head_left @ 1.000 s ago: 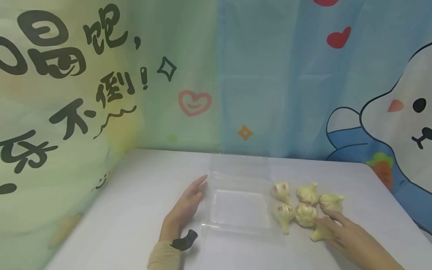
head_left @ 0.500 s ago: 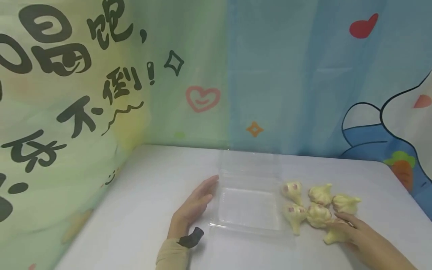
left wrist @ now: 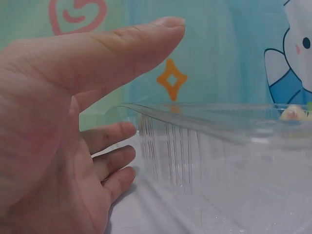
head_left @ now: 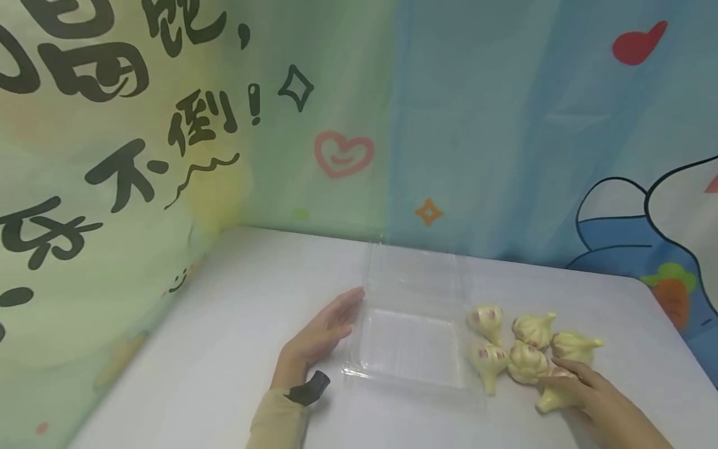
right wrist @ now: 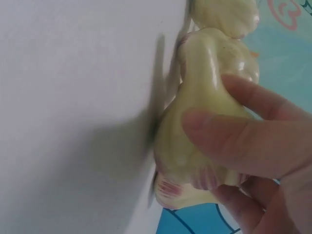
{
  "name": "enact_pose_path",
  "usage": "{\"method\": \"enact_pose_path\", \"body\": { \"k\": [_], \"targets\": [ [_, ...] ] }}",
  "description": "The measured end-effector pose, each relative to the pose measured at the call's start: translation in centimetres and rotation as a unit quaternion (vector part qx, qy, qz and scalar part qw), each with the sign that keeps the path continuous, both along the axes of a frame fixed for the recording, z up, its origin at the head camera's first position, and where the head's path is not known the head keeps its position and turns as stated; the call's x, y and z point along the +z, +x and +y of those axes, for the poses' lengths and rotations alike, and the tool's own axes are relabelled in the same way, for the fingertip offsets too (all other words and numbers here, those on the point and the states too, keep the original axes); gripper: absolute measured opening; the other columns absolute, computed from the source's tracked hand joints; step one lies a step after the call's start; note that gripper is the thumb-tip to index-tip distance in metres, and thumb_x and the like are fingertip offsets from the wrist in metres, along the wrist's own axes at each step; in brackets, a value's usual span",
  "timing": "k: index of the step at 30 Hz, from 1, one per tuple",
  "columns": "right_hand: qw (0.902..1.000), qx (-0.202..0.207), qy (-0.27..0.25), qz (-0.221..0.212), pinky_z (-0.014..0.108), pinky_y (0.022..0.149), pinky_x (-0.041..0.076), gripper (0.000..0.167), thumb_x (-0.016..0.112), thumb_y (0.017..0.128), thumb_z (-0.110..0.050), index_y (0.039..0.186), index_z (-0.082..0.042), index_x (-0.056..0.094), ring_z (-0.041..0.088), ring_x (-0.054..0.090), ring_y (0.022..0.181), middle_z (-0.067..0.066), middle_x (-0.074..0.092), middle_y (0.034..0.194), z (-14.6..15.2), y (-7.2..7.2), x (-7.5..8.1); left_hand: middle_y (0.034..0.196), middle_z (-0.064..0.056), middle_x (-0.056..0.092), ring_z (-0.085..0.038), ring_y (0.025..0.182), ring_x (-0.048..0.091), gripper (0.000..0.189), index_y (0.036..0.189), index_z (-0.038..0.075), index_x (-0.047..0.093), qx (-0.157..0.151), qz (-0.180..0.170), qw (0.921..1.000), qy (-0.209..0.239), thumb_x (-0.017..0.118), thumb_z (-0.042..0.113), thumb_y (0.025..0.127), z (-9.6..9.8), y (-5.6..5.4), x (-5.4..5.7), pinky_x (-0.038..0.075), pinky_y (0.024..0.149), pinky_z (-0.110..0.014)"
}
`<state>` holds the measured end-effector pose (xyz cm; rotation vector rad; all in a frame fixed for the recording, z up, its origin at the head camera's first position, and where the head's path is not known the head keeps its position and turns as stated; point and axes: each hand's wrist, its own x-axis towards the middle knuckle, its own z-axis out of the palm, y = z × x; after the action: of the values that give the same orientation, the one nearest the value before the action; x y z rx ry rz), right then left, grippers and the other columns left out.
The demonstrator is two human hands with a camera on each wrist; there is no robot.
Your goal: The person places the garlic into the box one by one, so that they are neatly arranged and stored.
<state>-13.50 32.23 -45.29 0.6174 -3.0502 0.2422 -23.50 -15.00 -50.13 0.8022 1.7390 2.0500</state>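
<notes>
My right hand [head_left: 606, 399] grips a pale garlic bulb [head_left: 552, 399] at the right of the table. In the right wrist view the thumb [right wrist: 219, 134] lies along the near side of that bulb, with fingers round its far side. Several other bulbs lie close by, among them one [head_left: 527, 362] just left of the hand. At the middle sits a clear plastic container [head_left: 395, 381] with its lid [head_left: 417, 268] laid back behind it. My left hand [head_left: 322, 330] is beside the container's left wall, fingers extended and thumb raised; the left wrist view shows fingertips [left wrist: 127, 129] right at the wall.
The white table [head_left: 269, 268] runs back to a printed cloth backdrop [head_left: 477, 125]. A dark band [head_left: 310, 388] is on the left wrist. Two garlic bulbs, one of them in front [head_left: 488, 362], lie right beside the container's right side.
My right thumb and fingers have closed more fully round the nearest garlic bulb. The head view has shifted, while the left hand keeps its place beside the container.
</notes>
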Motion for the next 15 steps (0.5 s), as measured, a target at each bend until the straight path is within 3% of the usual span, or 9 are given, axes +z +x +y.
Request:
{"method": "enact_pose_path", "body": {
  "k": [3,5,9,15],
  "targets": [
    [0.9998,-0.017,0.007,-0.002,0.045,0.074,0.056,0.051,0.081,0.064,-0.004,0.11,-0.02,0.067,0.037,0.061,0.102,0.014,0.057,0.119,0.03,0.29,-0.12,0.159,-0.011,0.018,-0.023,0.148,0.01,0.068,0.151,0.008,0.021,-0.002,0.001,1.0,0.004,0.056,0.005,0.092,0.21,-0.36,0.42,0.017,0.116,-0.016],
    [0.9998,-0.01,0.003,0.019,0.045,0.073,0.056,0.054,0.083,0.061,-0.003,0.109,-0.021,0.066,0.037,0.06,0.103,0.014,0.056,0.118,0.1,0.44,-0.2,0.159,-0.013,0.018,-0.023,0.148,0.01,0.068,0.15,0.007,0.021,-0.005,-0.003,0.9999,0.01,0.055,-0.001,0.092,0.36,-0.52,0.61,0.017,0.117,-0.017],
    [0.9987,0.005,-0.005,0.05,0.044,0.072,0.056,0.057,0.085,0.057,-0.003,0.108,-0.02,0.066,0.036,0.059,0.102,0.014,0.055,0.118,0.27,0.68,-0.31,0.158,-0.018,0.016,-0.025,0.148,0.011,0.069,0.15,0.007,0.021,-0.006,-0.015,0.9997,0.019,0.056,0.0,0.091,0.41,-0.41,0.73,0.016,0.117,-0.018],
    [0.9989,-0.04,0.001,-0.026,0.052,0.08,0.054,0.046,0.081,0.067,-0.012,0.11,-0.014,0.065,0.044,0.055,0.108,0.02,0.049,0.127,0.37,0.81,-0.01,0.157,-0.018,0.018,-0.026,0.148,0.011,0.069,0.15,0.007,0.022,0.002,-0.027,0.9993,0.025,0.058,0.004,0.091,0.28,-0.11,0.26,0.019,0.116,-0.016]
  ]
}}
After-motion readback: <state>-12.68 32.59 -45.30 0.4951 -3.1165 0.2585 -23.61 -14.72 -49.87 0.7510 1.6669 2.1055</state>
